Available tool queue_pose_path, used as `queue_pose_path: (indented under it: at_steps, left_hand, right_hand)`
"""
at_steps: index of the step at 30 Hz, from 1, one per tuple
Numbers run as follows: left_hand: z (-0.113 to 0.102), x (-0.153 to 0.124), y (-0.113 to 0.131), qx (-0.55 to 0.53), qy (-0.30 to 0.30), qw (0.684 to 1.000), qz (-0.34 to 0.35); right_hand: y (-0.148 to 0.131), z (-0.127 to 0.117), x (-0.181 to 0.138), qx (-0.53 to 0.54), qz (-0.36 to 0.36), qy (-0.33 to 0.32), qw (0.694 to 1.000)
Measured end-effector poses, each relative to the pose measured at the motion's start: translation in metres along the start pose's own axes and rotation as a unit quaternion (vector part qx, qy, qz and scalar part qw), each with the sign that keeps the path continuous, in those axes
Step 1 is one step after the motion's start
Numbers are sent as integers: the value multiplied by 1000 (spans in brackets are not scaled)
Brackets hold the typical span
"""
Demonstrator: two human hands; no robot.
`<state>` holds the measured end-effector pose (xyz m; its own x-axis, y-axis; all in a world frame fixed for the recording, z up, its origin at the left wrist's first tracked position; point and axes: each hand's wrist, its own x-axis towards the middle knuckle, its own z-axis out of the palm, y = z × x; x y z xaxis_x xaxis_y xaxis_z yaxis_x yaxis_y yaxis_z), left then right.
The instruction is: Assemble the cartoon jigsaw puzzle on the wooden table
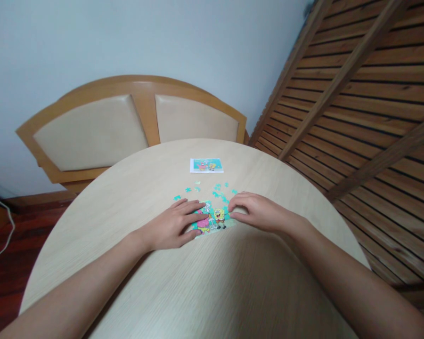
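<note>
A small, partly assembled cartoon jigsaw puzzle (214,219) lies on the round light-wood table (144,188). My left hand (175,228) rests flat on the puzzle's left side, fingers spread over it. At the puzzle's right edge my right hand (256,212) has its fingertips curled down against the pieces; whether it pinches a piece I cannot tell. Several loose teal pieces (217,188) are scattered just beyond the puzzle.
A small reference picture card (206,165) lies farther back on the table. Behind the table leans a wooden headboard with beige padded panels (127,125). A slatted wooden frame (356,94) stands at the right, and a white cable (5,221) runs along the floor at the left.
</note>
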<state>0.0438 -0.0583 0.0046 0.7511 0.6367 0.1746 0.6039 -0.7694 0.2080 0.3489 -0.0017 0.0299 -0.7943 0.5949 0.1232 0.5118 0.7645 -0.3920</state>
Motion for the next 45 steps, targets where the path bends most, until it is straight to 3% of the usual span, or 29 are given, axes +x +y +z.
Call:
queue_pose_path:
  at_steps: [7, 11, 15, 20, 24, 32, 39, 45]
  left_hand:
    - [-3, 3, 9, -49, 1, 998, 44]
    - [-4, 6, 15, -61, 1, 996, 59]
    - [-8, 6, 12, -66, 18, 995, 67]
    - [-12, 0, -9, -18, 76, 997, -15]
    - [-12, -5, -25, 20, 90, 992, -89]
    - [-13, -7, -34, 14, 73, 983, -169]
    - [-15, -9, -36, -17, 88, 977, -193]
    - [-25, -16, -44, 2, 103, 951, -292]
  right_hand:
    - [19, 10, 1, -56, 18, 112, 992]
    - [23, 18, 3, -75, 25, 85, 993]
    - [28, 10, -2, -72, 23, 59, 995]
    - [47, -16, -18, -35, 96, 64, 993]
    - [56, -25, -24, 6, 143, 13, 990]
    - [59, -15, -19, 16, 120, 29, 992]
    - [60, -11, -18, -1, 98, 54, 994]
    - [62, -6, -13, -7, 75, 98, 992]
